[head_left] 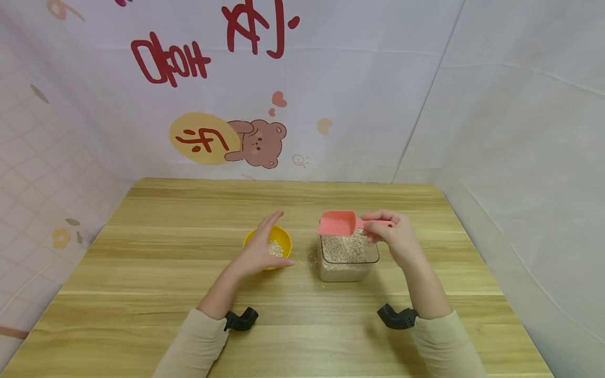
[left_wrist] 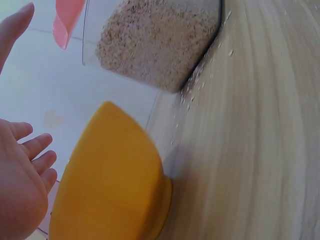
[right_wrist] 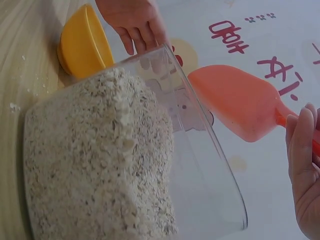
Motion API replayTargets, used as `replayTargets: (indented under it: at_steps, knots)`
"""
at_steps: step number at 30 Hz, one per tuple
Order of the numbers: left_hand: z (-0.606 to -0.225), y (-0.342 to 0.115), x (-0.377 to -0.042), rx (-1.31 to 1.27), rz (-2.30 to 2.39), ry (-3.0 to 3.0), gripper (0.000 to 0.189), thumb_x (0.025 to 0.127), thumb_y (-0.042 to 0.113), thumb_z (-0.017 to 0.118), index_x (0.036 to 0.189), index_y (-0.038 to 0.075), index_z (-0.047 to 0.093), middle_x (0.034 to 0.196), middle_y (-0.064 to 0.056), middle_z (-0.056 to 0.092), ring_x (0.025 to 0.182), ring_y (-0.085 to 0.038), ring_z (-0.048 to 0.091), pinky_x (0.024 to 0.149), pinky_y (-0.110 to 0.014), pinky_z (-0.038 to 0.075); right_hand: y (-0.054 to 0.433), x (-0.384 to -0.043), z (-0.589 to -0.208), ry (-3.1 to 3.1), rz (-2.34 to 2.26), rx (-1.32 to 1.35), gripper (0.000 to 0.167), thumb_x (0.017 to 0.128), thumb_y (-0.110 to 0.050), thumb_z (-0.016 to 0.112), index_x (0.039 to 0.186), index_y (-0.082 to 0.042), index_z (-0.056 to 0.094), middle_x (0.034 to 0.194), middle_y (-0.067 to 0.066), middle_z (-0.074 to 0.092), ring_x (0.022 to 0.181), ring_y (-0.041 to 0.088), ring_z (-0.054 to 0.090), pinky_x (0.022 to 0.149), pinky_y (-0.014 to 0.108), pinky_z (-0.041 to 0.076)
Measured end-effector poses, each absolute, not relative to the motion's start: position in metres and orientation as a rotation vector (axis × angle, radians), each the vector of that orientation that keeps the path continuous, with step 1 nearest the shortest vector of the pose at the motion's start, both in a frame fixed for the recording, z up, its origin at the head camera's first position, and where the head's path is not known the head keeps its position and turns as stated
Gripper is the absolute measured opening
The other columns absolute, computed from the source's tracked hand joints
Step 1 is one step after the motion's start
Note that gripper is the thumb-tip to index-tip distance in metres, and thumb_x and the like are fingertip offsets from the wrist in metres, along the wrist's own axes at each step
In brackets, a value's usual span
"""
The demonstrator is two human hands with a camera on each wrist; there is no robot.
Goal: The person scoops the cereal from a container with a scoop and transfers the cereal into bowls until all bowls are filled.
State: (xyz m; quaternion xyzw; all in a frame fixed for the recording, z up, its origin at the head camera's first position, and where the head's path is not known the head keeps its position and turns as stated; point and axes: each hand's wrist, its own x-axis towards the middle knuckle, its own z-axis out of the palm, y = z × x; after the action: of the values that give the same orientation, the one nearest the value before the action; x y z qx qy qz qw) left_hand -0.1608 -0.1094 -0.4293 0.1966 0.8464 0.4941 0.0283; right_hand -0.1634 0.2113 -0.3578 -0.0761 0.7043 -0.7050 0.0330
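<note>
My right hand pinches the handle of a pink scoop, held over the far edge of a clear rectangular container. Rolled oats fill much of that container, heaped unevenly. No oats show in the scoop's bowl. To the left, my left hand hovers by a small yellow bowl, thumb and fingers spread and partly covering it in the head view. Whether it touches the rim I cannot tell. A small heap of oats lies inside the yellow bowl.
Loose flakes are scattered on the wooden table between bowl and container. A white printed cloth hangs behind the table, with more cloth at both sides. Each wrist carries a black mount.
</note>
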Motion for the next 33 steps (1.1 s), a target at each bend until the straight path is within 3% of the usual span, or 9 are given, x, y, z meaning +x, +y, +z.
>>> replayTargets:
  at_steps: [14, 22, 27, 33]
  knots:
    - [-0.426, -0.085, -0.16, 0.663, 1.508, 2.59, 0.115, 0.065, 0.045, 0.086, 0.154, 0.027, 0.016, 0.158, -0.002, 0.012, 0.142, -0.025, 0.016, 0.11, -0.053, 0.02, 0.233, -0.158, -0.364, 2.187, -2.175, -0.227, 0.014, 0.087, 0.005, 0.064, 0.099, 0.012, 0.066, 0.068, 0.007, 0.067, 0.053, 0.013, 0.06, 0.055, 0.026, 0.054]
    - [-0.427, -0.07, -0.159, 0.66, 1.538, 2.55, 0.115, 0.065, 0.039, 0.088, 0.154, 0.03, 0.016, 0.158, 0.001, 0.011, 0.142, -0.024, 0.015, 0.109, -0.055, 0.019, 0.243, -0.156, -0.368, 2.213, -2.138, -0.212, 0.012, 0.088, 0.002, 0.064, 0.098, 0.006, 0.068, 0.069, 0.007, 0.067, 0.054, 0.014, 0.06, 0.056, 0.027, 0.054]
    - [-0.428, -0.061, -0.16, 0.647, 1.541, 2.537, 0.116, 0.064, 0.035, 0.089, 0.153, 0.032, 0.015, 0.158, 0.001, 0.01, 0.142, -0.026, 0.014, 0.108, -0.058, 0.02, 0.249, -0.155, -0.371, 2.217, -2.133, -0.221, 0.015, 0.089, 0.002, 0.064, 0.099, 0.012, 0.065, 0.069, 0.007, 0.066, 0.054, 0.014, 0.06, 0.055, 0.027, 0.054]
    - [-0.431, -0.054, -0.162, 0.657, 1.506, 2.54, 0.117, 0.064, 0.042, 0.088, 0.154, 0.032, 0.014, 0.158, 0.002, 0.009, 0.143, -0.024, 0.013, 0.108, -0.056, 0.019, 0.256, -0.155, -0.373, 2.231, -2.105, -0.193, 0.018, 0.089, 0.003, 0.062, 0.101, 0.017, 0.062, 0.069, 0.006, 0.066, 0.054, 0.014, 0.06, 0.056, 0.027, 0.055]
